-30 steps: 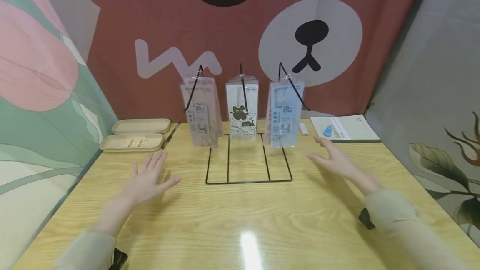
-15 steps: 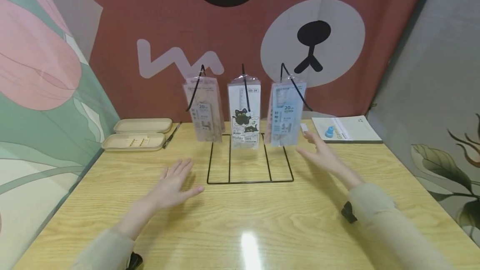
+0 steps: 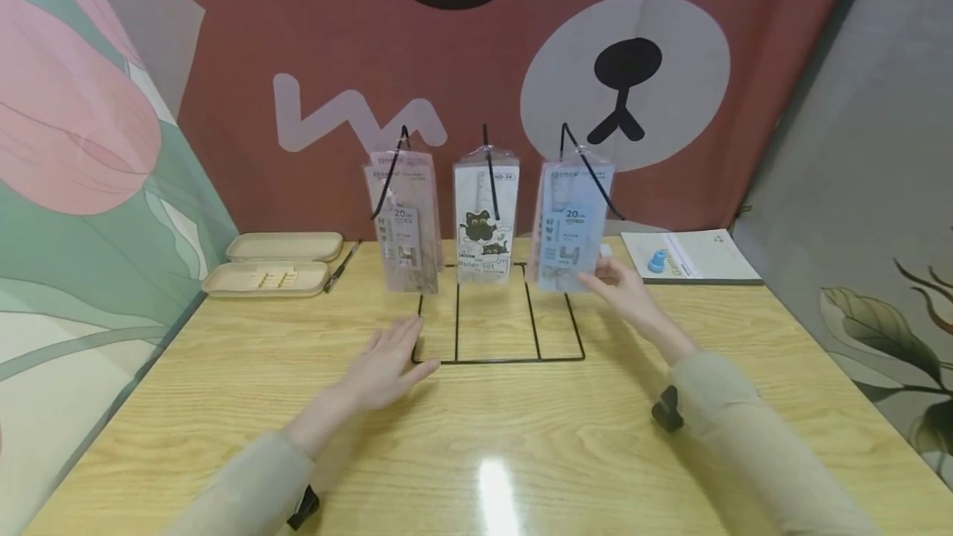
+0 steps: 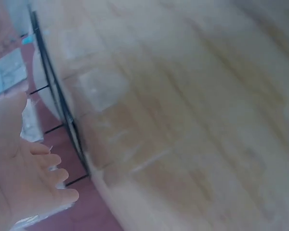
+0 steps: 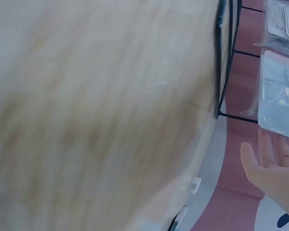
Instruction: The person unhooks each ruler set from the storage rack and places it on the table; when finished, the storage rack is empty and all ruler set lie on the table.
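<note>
A black wire rack (image 3: 499,362) stands on the table with packaged ruler sets hanging from its hooks. On the right hook hangs a blue ruler set (image 3: 569,226), with a pink one partly behind it. My right hand (image 3: 625,292) is at its lower right edge; in the right wrist view the fingers (image 5: 267,149) reach the packet's border and the thumb stands apart. A white ruler set with black cats (image 3: 486,222) hangs in the middle, a pinkish-grey ruler set (image 3: 405,230) at left. My left hand (image 3: 380,366), fingers extended, is by the rack's front left corner, holding nothing.
At the back left lie an open beige case (image 3: 264,279) and a dark pen (image 3: 342,267). A notebook (image 3: 715,259) with a small blue object (image 3: 657,261) on it lies at the back right. A printed curtain (image 3: 335,40) hangs behind the table.
My left hand has moved right, from near the beige case to the rack's front left corner. My right hand has moved left to the blue ruler set's lower edge.
</note>
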The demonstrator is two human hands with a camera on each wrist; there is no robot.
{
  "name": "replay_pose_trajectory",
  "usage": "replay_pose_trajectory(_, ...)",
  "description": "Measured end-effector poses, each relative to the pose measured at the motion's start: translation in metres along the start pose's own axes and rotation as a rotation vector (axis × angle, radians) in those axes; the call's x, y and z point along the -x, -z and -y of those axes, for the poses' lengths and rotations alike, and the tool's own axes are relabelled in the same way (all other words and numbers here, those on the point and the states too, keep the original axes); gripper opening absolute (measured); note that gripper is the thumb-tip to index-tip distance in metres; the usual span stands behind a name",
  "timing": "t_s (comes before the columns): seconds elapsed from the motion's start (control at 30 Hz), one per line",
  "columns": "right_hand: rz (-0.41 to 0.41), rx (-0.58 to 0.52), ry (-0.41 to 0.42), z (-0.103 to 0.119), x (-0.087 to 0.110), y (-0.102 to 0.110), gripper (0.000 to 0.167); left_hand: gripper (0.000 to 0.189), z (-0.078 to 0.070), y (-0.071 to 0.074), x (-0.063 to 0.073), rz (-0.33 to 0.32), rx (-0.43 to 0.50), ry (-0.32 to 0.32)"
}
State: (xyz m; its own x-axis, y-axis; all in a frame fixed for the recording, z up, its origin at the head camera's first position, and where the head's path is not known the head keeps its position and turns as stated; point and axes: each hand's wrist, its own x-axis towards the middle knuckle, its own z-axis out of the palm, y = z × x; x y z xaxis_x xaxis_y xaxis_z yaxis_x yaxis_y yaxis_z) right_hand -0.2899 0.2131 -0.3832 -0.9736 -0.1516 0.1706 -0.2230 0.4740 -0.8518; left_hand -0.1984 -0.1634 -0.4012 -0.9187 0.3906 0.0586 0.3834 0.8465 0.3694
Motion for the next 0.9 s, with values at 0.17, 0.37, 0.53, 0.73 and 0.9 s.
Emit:
replay_pose_trajectory(0.17, 0.028, -0.068, 0.001, 0.008, -0.005, -0.002, 0.05, 0.072, -0.002, -0.008, -0.007, 0.024, -0.011, 0.024)
replay_pose_trajectory(0.37, 0.037, -0.107, 0.018, 0.018, -0.006, -0.004, 0.053, 0.07, -0.001, -0.016, -0.016, 0.066, -0.026, 0.08)
replay_pose_trajectory(0.53, 0.03, -0.125, 0.02, 0.024, -0.005, -0.006, 0.049, 0.071, 0.001, -0.02, -0.021, 0.095, -0.046, 0.113)
replay_pose_trajectory(0.73, 0.012, -0.137, -0.001, 0.031, -0.001, -0.004, 0.051, 0.071, 0.003, -0.02, -0.024, 0.117, -0.058, 0.128)
replay_pose_trajectory(0.9, 0.01, -0.113, -0.024, 0.037, 0.008, -0.001, 0.054, 0.073, 0.002, -0.019, -0.025, 0.128, -0.052, 0.122)
